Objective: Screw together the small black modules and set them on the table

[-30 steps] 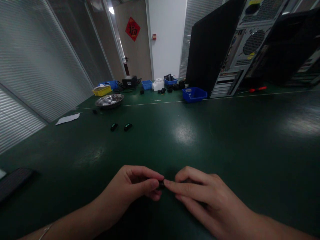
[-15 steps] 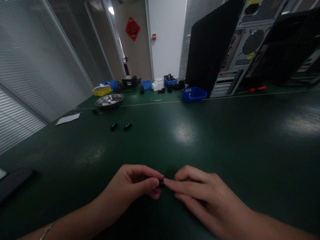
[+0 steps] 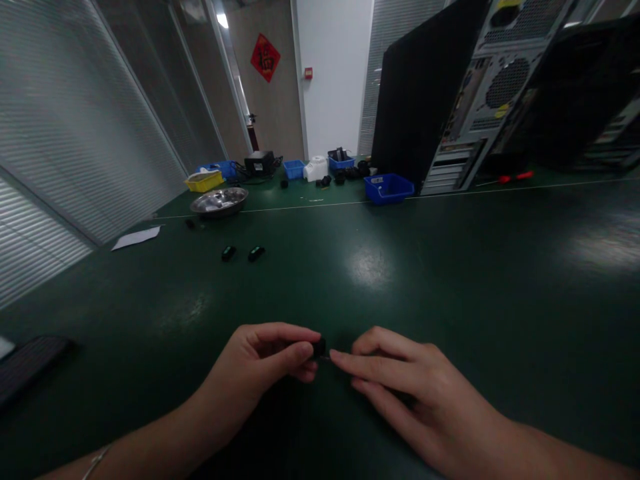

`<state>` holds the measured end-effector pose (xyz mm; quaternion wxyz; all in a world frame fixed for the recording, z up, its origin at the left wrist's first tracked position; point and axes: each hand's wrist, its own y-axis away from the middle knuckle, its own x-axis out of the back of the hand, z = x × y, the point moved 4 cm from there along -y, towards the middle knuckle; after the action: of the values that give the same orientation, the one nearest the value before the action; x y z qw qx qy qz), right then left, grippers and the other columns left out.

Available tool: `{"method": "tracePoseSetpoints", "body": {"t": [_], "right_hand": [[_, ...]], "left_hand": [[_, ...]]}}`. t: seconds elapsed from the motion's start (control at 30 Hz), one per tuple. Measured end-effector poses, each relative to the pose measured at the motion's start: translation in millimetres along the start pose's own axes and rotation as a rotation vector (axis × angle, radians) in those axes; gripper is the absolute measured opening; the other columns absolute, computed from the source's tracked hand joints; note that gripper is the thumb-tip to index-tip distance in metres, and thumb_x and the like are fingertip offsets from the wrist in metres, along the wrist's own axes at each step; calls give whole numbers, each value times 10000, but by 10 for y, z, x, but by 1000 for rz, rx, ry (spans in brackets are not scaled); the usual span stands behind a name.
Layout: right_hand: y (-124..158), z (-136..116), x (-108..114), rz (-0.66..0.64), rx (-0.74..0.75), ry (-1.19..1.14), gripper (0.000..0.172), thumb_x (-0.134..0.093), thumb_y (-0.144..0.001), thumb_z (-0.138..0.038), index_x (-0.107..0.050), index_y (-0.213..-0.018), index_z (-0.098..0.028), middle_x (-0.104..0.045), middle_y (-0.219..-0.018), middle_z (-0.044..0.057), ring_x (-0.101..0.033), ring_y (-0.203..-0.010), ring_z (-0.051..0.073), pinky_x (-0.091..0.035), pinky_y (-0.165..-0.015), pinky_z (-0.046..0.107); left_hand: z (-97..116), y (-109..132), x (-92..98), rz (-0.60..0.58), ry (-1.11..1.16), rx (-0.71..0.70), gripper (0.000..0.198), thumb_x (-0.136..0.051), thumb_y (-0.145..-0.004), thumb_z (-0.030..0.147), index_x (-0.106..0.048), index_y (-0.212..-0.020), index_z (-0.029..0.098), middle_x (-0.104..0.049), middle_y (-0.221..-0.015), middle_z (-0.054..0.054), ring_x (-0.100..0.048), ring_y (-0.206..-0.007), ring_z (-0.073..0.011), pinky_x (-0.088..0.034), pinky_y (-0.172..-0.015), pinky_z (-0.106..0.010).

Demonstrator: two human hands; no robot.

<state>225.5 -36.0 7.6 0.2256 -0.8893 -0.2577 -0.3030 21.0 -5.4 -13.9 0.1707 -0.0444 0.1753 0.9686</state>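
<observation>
Near me over the green table (image 3: 425, 287), my left hand (image 3: 263, 357) pinches a small black part (image 3: 319, 347), right end bare, presumably for access; my right hand (image 3: 420, 377) extends a forefinger just beside it; any grip there, I cannot tell.

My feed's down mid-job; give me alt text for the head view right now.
The left hand pinches a small black part over a green table, with the right hand close beside it; whether it touches the part is unclear. Farther back are two black pieces with green marks, a metal dish, and a blue bin beside a computer tower.
</observation>
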Motion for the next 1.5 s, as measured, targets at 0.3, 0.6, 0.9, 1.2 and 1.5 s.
{"method": "tracePoseSetpoints", "body": {"t": [0.3, 0.6, 0.9, 1.2, 1.5], "right_hand": [[-12, -38, 6, -6, 4, 13, 449, -494, -982, -111, -582, -1378, -302, -639, -1112, 45, -648, -912, 161, -529, -764, 275], [-32, -50, 1, -6, -10, -62, 434, -509, -969, -90, -614, -1338, -293, -653, -1076, 39, -652, -892, 158, -532, -763, 276], [-32, -40, 18, 9, -52, -252, 377, -555, -949, -94, -678, -1257, -273, -671, -1037, 49, -658, -874, 167, -542, -775, 295], [-25, -19, -1, 30, -42, -249, 387, -555, -948, -89, -674, -1271, -268, -671, -1020, 53, -659, -867, 171, -534, -755, 295], [-34, -26, 22, 7, -69, -289, 380, -580, -947, -91, -688, -1255, -286, -683, -1028, 38, -662, -875, 155, -522, -738, 269]], "left_hand": [[60, 24, -58, 6, -90, -18, 234, -830, -764, 320, -801, -951, 184, -775, -813, -43, -717, -775, -190, -574, -783, -296], [140, 52, -106, 15, -166, -82, 227, -809, -761, 328, -799, -927, 173, -758, -812, -51, -704, -773, -209, -571, -783, -324], [43, 16, -82, -50, -31, -12, 174, -819, -782, 290, -800, -921, 187, -765, -794, -25, -697, -741, -156, -552, -752, -250], [23, 16, -72, -71, -13, -25, 161, -821, -795, 291, -803, -923, 195, -768, -798, -24, -699, -740, -142, -548, -737, -221], [15, 3, -84, -85, 26, 5, 142, -824, -799, 272, -808, -923, 204, -776, -794, -13, -706, -732, -118, -540, -707, -177]]}}
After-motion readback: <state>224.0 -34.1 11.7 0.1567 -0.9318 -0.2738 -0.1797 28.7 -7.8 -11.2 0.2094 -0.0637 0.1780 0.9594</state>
